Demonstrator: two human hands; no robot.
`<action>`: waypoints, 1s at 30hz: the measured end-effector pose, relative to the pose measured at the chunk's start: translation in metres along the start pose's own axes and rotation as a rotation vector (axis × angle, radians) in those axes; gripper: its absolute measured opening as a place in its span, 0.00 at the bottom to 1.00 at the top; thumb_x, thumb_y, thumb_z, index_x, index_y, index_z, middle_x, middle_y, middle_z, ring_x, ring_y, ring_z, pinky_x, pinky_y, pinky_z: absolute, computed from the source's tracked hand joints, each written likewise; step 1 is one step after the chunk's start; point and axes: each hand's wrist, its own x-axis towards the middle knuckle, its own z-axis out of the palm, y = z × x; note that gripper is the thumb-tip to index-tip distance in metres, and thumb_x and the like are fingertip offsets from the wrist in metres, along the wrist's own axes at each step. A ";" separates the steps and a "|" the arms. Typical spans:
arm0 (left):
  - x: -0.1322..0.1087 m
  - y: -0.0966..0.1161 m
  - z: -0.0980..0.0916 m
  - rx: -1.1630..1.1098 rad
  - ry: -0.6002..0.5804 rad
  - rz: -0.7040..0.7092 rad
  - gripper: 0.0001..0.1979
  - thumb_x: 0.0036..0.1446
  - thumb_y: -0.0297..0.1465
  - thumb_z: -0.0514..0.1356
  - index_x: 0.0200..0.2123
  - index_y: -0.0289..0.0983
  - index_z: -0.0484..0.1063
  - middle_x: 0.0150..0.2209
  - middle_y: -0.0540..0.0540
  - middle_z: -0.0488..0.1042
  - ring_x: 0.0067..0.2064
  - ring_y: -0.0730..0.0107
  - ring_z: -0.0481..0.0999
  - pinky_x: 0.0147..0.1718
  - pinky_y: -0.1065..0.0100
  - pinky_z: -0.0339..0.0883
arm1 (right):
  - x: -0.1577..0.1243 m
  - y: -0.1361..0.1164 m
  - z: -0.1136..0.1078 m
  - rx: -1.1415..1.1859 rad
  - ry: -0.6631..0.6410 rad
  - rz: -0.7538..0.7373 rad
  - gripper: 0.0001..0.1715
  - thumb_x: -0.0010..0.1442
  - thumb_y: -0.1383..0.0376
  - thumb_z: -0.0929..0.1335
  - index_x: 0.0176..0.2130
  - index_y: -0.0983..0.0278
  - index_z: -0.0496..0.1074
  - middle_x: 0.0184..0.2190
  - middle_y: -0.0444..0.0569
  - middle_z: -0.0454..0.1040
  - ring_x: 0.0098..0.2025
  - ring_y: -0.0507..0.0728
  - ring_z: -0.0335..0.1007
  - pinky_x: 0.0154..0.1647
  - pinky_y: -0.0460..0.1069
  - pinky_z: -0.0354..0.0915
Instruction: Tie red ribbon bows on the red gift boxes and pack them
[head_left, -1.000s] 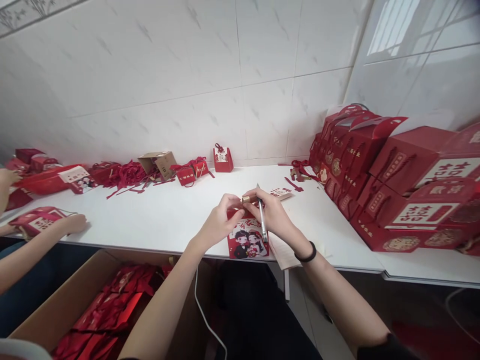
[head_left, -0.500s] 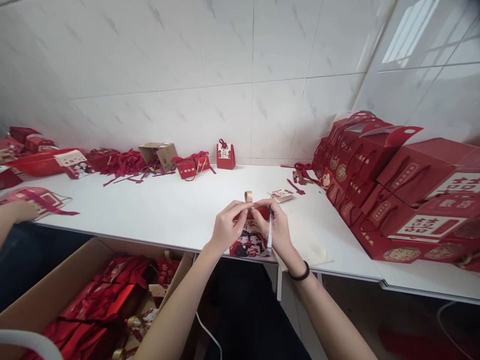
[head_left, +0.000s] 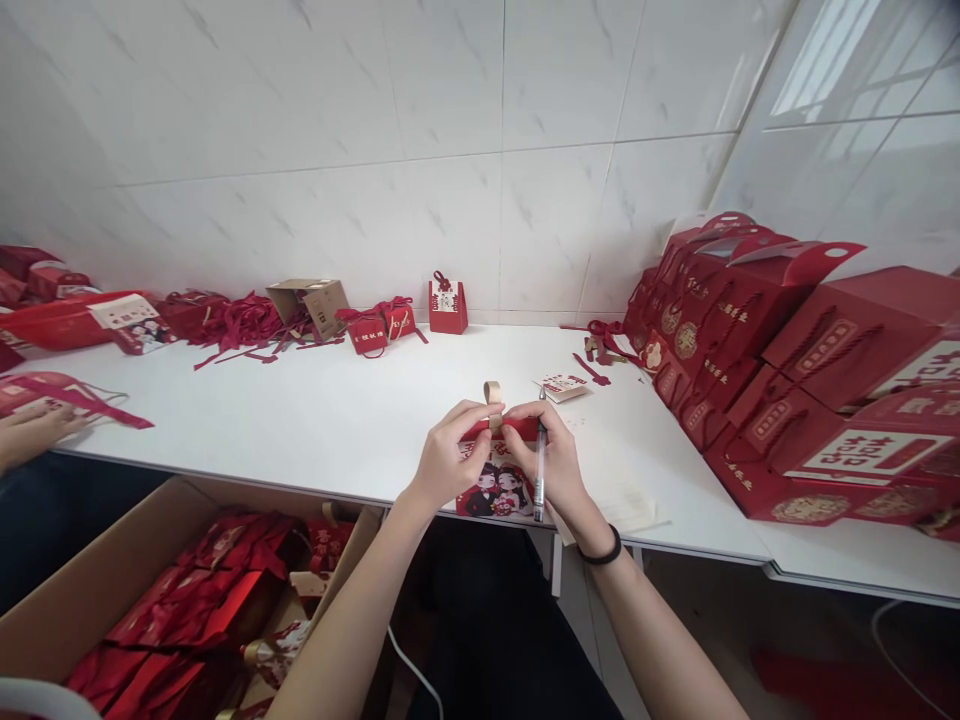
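A red gift box (head_left: 496, 492) printed with a cartoon bride and groom stands at the table's front edge. From its top edge rises a gold ribbon loop (head_left: 492, 393). My left hand (head_left: 452, 455) is closed, with thumb and fingers pinching the top edge just left of the ribbon. On the other side, my right hand (head_left: 551, 450) grips the same edge with thumb and forefinger. A clear-barrelled pen (head_left: 539, 470) is tucked between the right fingers, tip up. Fingertips partly cover the box's top.
Red gift boxes (head_left: 817, 370) are stacked at right. A folded card (head_left: 564, 387) lies near ribbon scraps (head_left: 604, 340). Ribbons (head_left: 240, 322) and a small red box (head_left: 448, 305) are by the wall. A carton (head_left: 90, 610) of red boxes stands below left. Another person's hand (head_left: 37, 435) works at far left.
My fingertips have parted slightly, showing more of the red top edge and the gold ribbon's base. The other person's hand has shifted down. The view has moved slightly.
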 end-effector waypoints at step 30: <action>0.001 0.000 0.002 0.053 0.047 -0.019 0.13 0.55 0.21 0.53 0.41 0.37 0.70 0.34 0.48 0.70 0.36 0.73 0.71 0.35 0.71 0.66 | 0.005 -0.001 -0.001 0.084 -0.071 0.065 0.12 0.52 0.68 0.65 0.27 0.60 0.53 0.29 0.43 0.70 0.29 0.53 0.64 0.31 0.47 0.59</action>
